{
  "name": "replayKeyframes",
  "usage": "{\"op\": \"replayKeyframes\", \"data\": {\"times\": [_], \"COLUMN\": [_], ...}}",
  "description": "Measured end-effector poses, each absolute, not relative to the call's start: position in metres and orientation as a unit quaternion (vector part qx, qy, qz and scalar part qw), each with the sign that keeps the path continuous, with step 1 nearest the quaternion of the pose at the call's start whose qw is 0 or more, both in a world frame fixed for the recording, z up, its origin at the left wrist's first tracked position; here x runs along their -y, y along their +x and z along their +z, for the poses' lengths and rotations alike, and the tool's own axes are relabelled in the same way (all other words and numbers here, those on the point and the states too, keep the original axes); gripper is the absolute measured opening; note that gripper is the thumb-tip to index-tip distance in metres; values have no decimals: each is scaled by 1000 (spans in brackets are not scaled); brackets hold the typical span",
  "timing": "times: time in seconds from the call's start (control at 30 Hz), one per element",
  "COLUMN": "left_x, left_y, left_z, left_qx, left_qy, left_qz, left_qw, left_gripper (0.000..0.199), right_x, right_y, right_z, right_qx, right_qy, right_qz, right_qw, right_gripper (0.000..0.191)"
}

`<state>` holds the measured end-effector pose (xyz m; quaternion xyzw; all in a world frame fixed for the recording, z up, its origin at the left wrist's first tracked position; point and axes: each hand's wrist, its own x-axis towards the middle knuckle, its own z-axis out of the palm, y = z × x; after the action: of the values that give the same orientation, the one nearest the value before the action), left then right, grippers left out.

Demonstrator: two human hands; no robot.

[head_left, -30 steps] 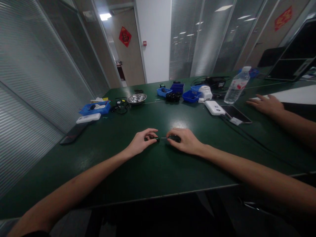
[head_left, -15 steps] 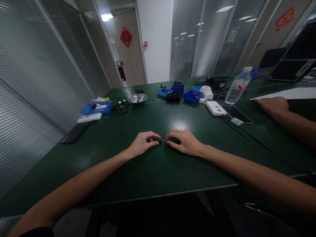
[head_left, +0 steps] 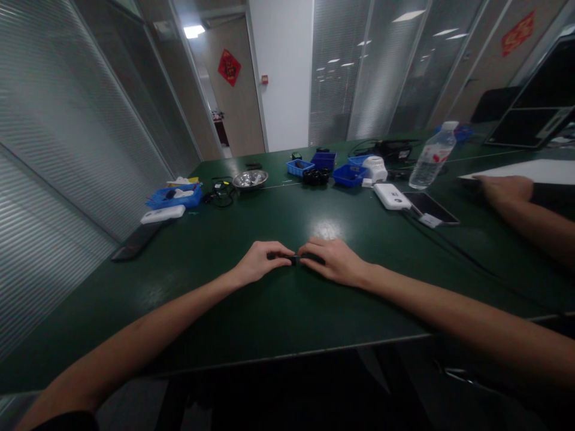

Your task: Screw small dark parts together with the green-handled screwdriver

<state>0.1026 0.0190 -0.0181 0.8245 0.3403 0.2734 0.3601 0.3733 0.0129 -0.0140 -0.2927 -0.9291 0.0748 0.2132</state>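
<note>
My left hand [head_left: 259, 261] is closed in a pinch on a small dark part [head_left: 293, 260], whose end shows past the fingertips; its exact kind is too small to tell. Facing it, my right hand [head_left: 338, 261] is wrapped round the black handle of a screwdriver [head_left: 317, 258]. The screwdriver points left at the part, and its thin shaft is nearly hidden between the two hands. Both hands rest low over the green table [head_left: 287, 311], their fingertips almost meeting.
Behind my hands stand a metal bowl [head_left: 250, 179], a blue bin [head_left: 350, 175] and a blue tray [head_left: 177, 196]. To the right are a white power bank [head_left: 392, 196], a phone [head_left: 433, 208] and a water bottle [head_left: 433, 157]. Another person's hand [head_left: 510, 193] lies beside white paper [head_left: 545, 170].
My right hand has shifted slightly left with the screwdriver, narrowing the gap to the dark part, so less shaft shows. The other person's hand has moved a little to the right.
</note>
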Motion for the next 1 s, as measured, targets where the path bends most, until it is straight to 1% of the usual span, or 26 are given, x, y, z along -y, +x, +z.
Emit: {"op": "replayKeyframes", "data": {"times": [0.17,0.3,0.37,0.5,0.53,0.57,0.67,0.73,0.87,1.0], "left_x": [-20,-21,-22,-22,-21,-20,-15,-13,-13,-14], "left_y": [103,102,102,103,103,103,104,105,113,118], "left_z": [-18,-20,-21,-22,-21,-20,-14,-11,-8,-8], "left_qx": [-347,-336,-331,-334,-334,-333,-335,-340,-335,-324], "left_qy": [829,831,830,808,803,802,820,836,863,896], "left_qz": [256,263,267,292,298,299,288,277,259,212], "left_qw": [357,357,361,388,394,395,365,330,274,219], "left_gripper": [30,35,42,65,66,62,30,18,15,22], "right_x": [-14,-14,-15,-20,-22,-24,-27,-27,-25,-26], "right_y": [372,370,370,373,374,375,376,376,375,376], "right_z": [-17,-17,-15,-14,-15,-15,-16,-17,-17,-18], "right_qx": [933,923,910,874,866,859,845,843,842,843], "right_qy": [-281,-301,-326,-398,-415,-428,-452,-456,-457,-454], "right_qz": [71,73,79,93,94,95,97,98,98,97], "right_qw": [213,227,244,262,262,263,268,268,269,271], "right_gripper": [29,28,26,21,20,19,18,18,18,18]}}
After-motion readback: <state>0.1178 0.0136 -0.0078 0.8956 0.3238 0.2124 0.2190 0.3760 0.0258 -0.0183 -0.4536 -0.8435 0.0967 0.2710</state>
